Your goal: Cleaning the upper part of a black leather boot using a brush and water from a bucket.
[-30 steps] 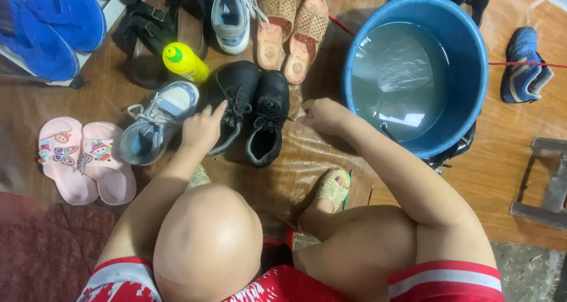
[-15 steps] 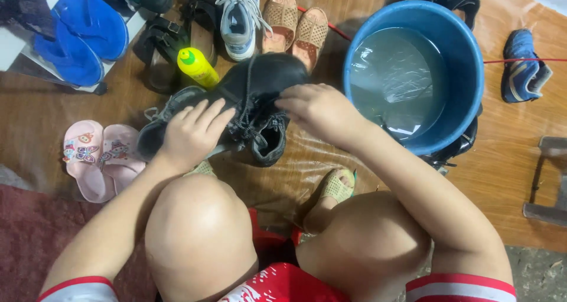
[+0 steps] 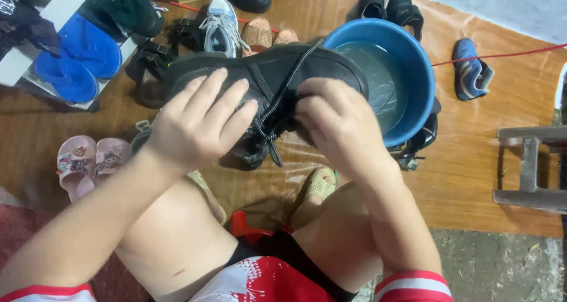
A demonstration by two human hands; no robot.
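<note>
A blue basin of water sits on the brown floor mat. Beyond it lie black shoes; a blue shoe lies toward the mat's right edge. Pink sandals rest at the left edge, blue slippers near the far left corner, a grey sneaker and tan sandals along the far edge.

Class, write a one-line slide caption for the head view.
Both hands, left hand and right hand, hold a black shoe beside a blue basin.

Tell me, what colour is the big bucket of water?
Blue: the bucket shows in the head view, beside the black shoe.
</note>
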